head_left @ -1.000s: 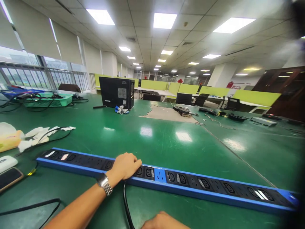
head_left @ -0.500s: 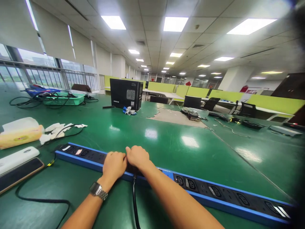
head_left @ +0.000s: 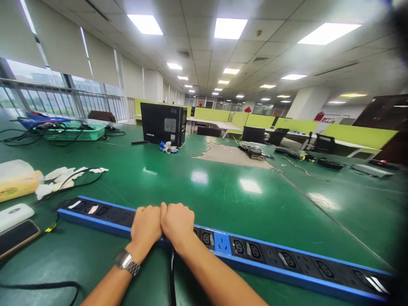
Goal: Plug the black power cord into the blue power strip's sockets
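Observation:
A long blue and black power strip [head_left: 267, 257] lies slantwise across the green table. My left hand [head_left: 146, 227], with a metal watch on its wrist, is closed over the strip left of its middle. Pressed against it, my right hand [head_left: 178, 225] is also closed on the strip, its fingers curled down and out of sight. A black power cord [head_left: 172, 276] comes out from under my hands toward me; its plug end is hidden beneath them. Right of my hand, a blue socket [head_left: 222, 243] and several black sockets show.
At left lie a tissue pack [head_left: 19, 180], white gloves [head_left: 62, 178], a phone [head_left: 17, 238] and a white device [head_left: 14, 216]. Behind stand a green basket [head_left: 75, 132] of cables and a black computer case [head_left: 162, 125]. Loose parts [head_left: 253, 151] lie farther back.
My two hands have drawn closer together and sit slightly lower over the strip. The cord's plug end, partly visible before, is now covered. The view has shifted slightly.

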`<state>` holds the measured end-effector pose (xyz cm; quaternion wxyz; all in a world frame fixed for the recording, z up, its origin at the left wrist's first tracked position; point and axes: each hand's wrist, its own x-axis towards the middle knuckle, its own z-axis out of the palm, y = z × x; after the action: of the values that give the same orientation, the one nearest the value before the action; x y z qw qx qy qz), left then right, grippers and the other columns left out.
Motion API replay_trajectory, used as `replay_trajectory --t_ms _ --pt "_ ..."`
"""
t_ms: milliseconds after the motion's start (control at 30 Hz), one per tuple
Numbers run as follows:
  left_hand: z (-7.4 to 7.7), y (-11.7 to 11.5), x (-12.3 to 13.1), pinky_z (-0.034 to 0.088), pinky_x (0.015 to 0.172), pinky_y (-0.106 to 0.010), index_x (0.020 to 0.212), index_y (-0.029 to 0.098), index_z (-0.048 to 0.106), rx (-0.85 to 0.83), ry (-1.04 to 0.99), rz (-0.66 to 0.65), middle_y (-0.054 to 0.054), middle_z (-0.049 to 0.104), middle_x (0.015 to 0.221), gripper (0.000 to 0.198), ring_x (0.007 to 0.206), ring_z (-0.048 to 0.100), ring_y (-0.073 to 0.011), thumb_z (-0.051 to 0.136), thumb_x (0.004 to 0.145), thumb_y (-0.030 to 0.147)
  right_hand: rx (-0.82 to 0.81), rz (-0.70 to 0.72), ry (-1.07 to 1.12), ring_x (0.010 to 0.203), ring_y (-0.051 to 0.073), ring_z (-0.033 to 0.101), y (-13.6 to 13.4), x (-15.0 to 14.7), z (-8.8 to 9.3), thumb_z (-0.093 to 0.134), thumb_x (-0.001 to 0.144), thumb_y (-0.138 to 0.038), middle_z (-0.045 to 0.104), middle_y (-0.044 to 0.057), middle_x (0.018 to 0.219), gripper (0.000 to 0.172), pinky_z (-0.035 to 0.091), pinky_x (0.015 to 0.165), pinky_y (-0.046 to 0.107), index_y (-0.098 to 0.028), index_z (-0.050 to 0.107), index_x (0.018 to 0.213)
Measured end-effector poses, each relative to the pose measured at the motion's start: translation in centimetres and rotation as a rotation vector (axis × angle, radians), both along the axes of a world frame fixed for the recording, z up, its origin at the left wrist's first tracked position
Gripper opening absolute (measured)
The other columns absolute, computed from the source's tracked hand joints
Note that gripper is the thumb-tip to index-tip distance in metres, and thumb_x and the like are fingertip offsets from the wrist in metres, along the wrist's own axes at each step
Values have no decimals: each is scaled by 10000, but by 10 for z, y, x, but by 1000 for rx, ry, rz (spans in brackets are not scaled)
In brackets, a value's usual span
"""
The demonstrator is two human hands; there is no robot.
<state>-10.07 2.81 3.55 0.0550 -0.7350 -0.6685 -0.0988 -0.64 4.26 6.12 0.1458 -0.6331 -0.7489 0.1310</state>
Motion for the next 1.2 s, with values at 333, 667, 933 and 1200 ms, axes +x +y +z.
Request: replay_trajectory --t_ms 333,667,933,1200 --pt "-7 3 2 373 765 -374 712 187 716 23 -44 54 -111 742 831 477 849 663 -258 306 914 324 116 299 303 838 127 599 -20 80 -13 462 835 -147 690 24 930 252 435 773 234 -184 658 989" --pt "-10 5 4 372 772 -394 678 215 706 48 -75 79 -87 737 786 482 834 659 -264 325 908 399 281 223 -192 781 239 613 -32 57 -38 496 814 -651 662 74 846 472 349 625 304 -209 628 914" --pt "-8 5 5 365 783 -396 703 217 719 15 -67 94 -88 739 801 474 841 651 -260 334 903 407 465 147 -82 698 184 595 -40 55 -53 442 876 -608 656 39 761 421 231 580 291 -226 619 866" --pt "-9 4 5 364 783 -405 708 219 712 27 -52 82 -84 741 815 484 855 649 -270 321 910 418 325 86 -4 603 153 572 -37 54 -41 512 825 -626 666 11 691 396 156 531 291 -254 640 777"
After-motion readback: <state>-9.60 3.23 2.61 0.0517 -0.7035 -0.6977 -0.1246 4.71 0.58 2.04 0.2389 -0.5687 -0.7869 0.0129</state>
